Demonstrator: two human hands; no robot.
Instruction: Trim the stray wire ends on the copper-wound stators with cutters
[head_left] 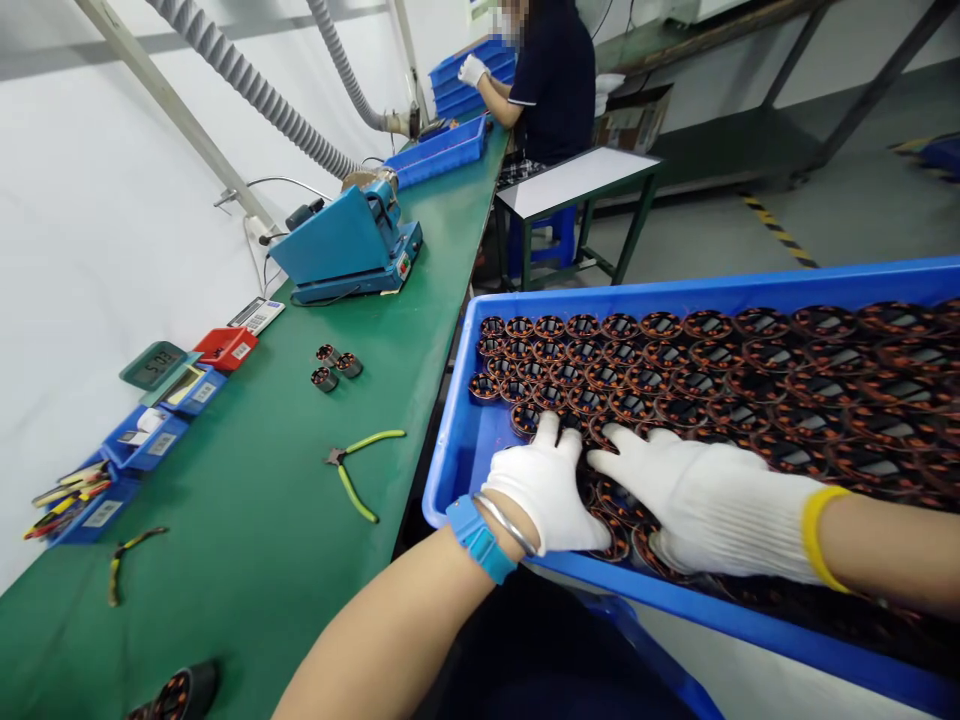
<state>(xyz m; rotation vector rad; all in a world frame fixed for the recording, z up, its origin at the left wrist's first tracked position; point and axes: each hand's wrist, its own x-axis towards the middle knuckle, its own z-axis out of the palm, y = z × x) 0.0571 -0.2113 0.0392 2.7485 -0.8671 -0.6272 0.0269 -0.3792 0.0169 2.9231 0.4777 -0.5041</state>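
A blue tray (459, 420) holds several round copper-wound motor stators (720, 370) packed in rows. My left hand (547, 490), in a white glove with a blue cuff, lies on the stators near the tray's front left, fingers stretched forward. My right hand (705, 505), white glove with a yellow cuff, rests flat beside it on the stators, fingers pointing left and touching the left hand's fingertips. Neither hand grips anything that I can see.
A long green bench (247, 520) on the left carries green-handled pliers (360, 465), three loose stators (334, 365), a blue machine (349, 245), small blue bins (142, 440) and a scale (154, 365). A seated person (551, 80) works at the far end beside a small table (577, 180).
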